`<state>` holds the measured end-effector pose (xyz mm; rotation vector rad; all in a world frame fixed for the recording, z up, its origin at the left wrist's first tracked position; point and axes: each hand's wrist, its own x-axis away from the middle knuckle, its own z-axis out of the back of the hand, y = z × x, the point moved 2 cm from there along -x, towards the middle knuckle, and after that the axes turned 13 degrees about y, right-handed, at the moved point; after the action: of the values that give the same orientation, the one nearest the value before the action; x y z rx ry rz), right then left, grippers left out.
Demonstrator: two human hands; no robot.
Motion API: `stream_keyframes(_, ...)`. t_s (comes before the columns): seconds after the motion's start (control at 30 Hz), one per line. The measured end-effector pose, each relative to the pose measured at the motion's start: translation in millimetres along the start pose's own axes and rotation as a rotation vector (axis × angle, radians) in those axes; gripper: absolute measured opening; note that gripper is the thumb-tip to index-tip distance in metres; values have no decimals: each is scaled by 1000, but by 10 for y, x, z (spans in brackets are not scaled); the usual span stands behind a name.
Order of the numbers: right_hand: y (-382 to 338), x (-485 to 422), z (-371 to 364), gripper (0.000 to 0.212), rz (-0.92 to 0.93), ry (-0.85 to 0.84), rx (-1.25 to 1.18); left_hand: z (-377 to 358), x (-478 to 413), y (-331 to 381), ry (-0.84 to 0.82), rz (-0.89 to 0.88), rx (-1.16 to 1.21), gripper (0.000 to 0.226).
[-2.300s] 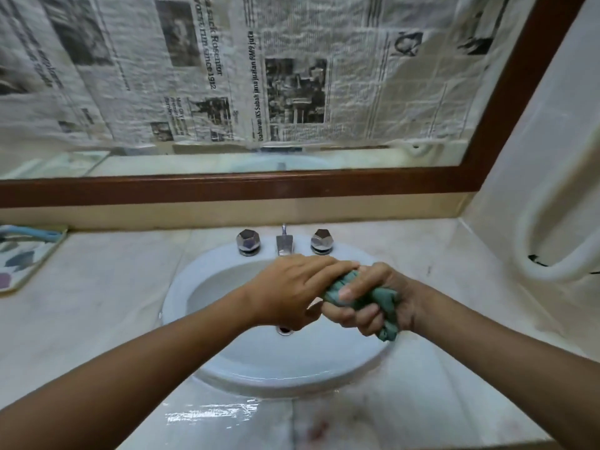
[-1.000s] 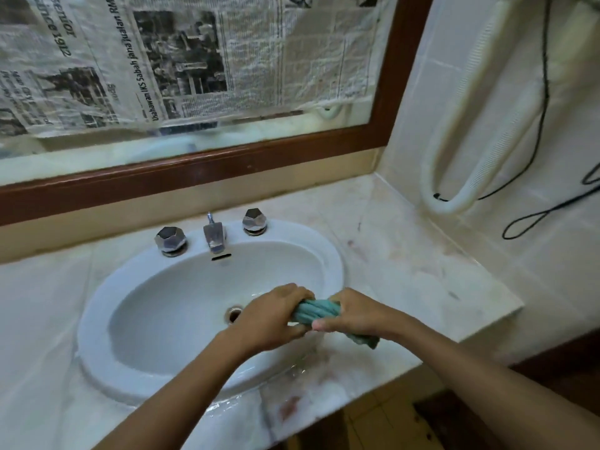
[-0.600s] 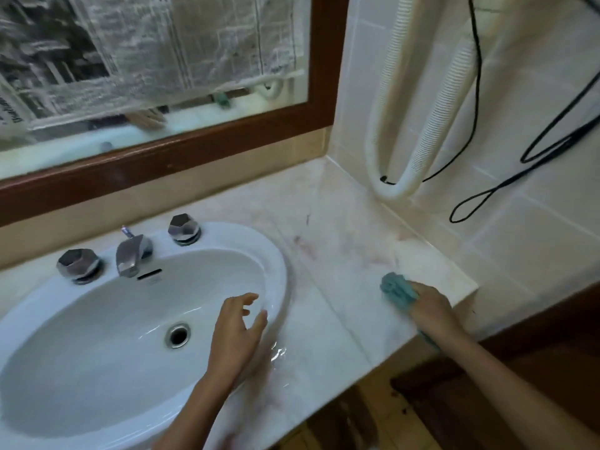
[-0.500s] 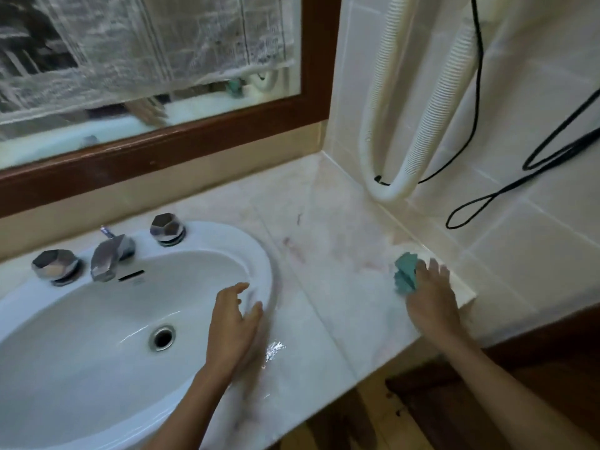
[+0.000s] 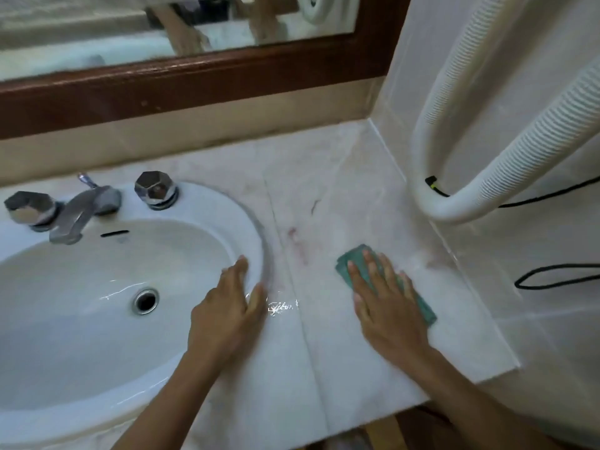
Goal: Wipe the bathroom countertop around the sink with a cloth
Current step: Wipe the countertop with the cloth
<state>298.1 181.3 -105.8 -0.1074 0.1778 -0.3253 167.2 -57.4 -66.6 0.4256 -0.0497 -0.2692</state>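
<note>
A bathroom counter seen from above. At far left, a white oval sink (image 5: pixel 207 206) is set into a pale marble countertop (image 5: pixel 324 190), with a chrome tap (image 5: pixel 81 211) between two faceted chrome handles at its back edge and a round drain (image 5: pixel 146 300) in the bowl. A dark wooden mirror frame (image 5: pixel 194 76) runs along the wall behind. The left hand (image 5: pixel 227 316) lies flat on the sink's right rim, fingers straight, holding nothing. A wet patch glints on the marble just beside it. Further right, the right hand (image 5: pixel 386 306) presses flat, fingers spread, on a teal cloth (image 5: pixel 424 310) lying on the countertop right of the sink. On the tiled right wall hang a white ribbed hose (image 5: pixel 519 164) and a black cable (image 5: pixel 552 277).
</note>
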Motion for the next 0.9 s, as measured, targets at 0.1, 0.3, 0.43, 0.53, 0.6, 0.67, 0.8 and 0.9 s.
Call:
stream_keyframes(0.1, 203, -703, -65, 57, -189, 16, 67, -29, 5, 16, 24, 4, -2, 54)
stream_keyframes(0.3, -19, -2086, -325, 56, -223, -39, -9, -58, -20, -32, 29, -20, 9, 53)
stream_keyframes(0.43, -487, -1970, -373, 57, -112, -42, -43, -54, -21, -42, 22, 0, 48, 46)
stream_keyframes(0.53, -882, -1195, -283, 62, -72, 9, -89, -55, -19, -67, 20, 23, 95, 41)
stream_keyframes(0.6, -1119, -487, -163, 64, -25, 2, -132, -65, -18, -74, 20, 24, 91, 40)
stream_keyframes(0.67, -1188, 172, -24, 66, 60, -40, -148, -64, -18, -69, 24, 19, 80, 40)
stream_keyframes(0.8, -635, 549, 112, 66, 72, -47, -76, -50, -6, -60, 14, 25, 88, 41)
stream_keyframes(0.9, -118, 156, 44, 61, -58, -21, 4, -48, -10, -54, 17, 23, 95, 40)
